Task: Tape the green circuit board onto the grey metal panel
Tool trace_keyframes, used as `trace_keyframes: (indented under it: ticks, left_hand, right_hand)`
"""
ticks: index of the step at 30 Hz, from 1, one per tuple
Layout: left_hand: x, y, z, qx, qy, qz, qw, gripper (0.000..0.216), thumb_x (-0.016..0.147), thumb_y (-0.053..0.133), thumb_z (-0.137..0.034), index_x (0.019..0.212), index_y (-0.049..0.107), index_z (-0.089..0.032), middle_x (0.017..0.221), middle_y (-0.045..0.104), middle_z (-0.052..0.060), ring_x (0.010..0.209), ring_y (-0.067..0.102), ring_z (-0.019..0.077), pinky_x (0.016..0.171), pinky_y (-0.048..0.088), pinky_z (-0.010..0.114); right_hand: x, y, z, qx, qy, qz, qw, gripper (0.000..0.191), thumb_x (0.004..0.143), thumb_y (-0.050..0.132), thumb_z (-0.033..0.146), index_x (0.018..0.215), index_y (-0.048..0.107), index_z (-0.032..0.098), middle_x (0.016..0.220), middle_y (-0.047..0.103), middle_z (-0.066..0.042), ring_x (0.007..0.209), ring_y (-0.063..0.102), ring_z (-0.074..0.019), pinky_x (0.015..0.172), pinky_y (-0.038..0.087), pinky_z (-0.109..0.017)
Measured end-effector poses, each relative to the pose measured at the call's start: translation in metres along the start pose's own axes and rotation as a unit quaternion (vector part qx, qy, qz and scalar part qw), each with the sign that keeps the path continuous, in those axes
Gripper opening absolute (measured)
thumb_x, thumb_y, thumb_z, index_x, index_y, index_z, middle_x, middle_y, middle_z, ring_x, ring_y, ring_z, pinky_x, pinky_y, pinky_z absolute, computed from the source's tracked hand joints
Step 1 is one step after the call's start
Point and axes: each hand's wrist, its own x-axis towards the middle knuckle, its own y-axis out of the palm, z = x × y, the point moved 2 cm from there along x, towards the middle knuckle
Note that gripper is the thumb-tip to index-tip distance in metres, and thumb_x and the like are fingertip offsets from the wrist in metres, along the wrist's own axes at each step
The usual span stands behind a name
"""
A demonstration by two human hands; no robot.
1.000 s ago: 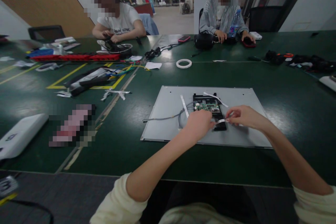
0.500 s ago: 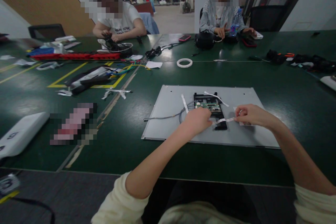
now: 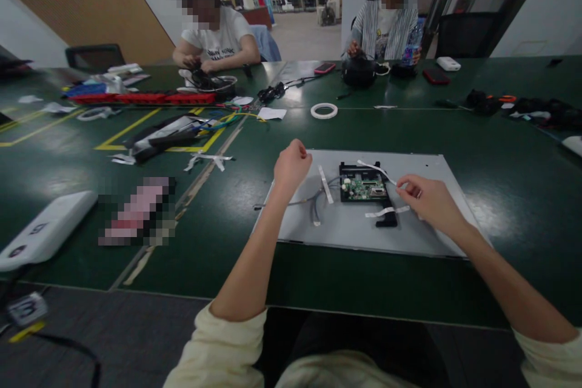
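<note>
Head view: right grip (image 3: 430, 200) has fingertips at the near end of a white strip (image 3: 376, 167); whether they pinch it cannot be told. The strip crosses a black bracket (image 3: 386, 221) carrying a circuit board (image 3: 361, 189) on a gray panel (image 3: 336, 231). Left grip (image 3: 292, 171), curled, contents hidden, is at the panel's far left. Beyond, a tape roll (image 3: 324, 117) lies on the green counter (image 3: 364, 285).

Right hand (image 3: 426, 199) at upper tape strip (image 3: 376, 168) — left hand (image 3: 291, 171) apart.
</note>
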Motion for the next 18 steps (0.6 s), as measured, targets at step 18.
trace_keyframes:
  ticks: [18]
  left_hand:
    - [-0.002, 0.04, 0.004, -0.029, 0.09, 0.044, 0.995, 0.011, 0.073, 0.052, -0.011, 0.079, 0.059, -0.016, 0.083, 0.06, 0.005, 0.08, 0.055, 0.0174, 0.075, 0.042, 0.028]
  right_hand:
    - [-0.015, 0.035, 0.051, -0.052, -0.33, 0.039, 0.942, 0.032, 0.09, 0.045, 0.028, 0.118, 0.058, 0.018, 0.129, 0.05, -0.009, 0.126, 0.038, -0.023, 0.103, 0.036, -0.047]
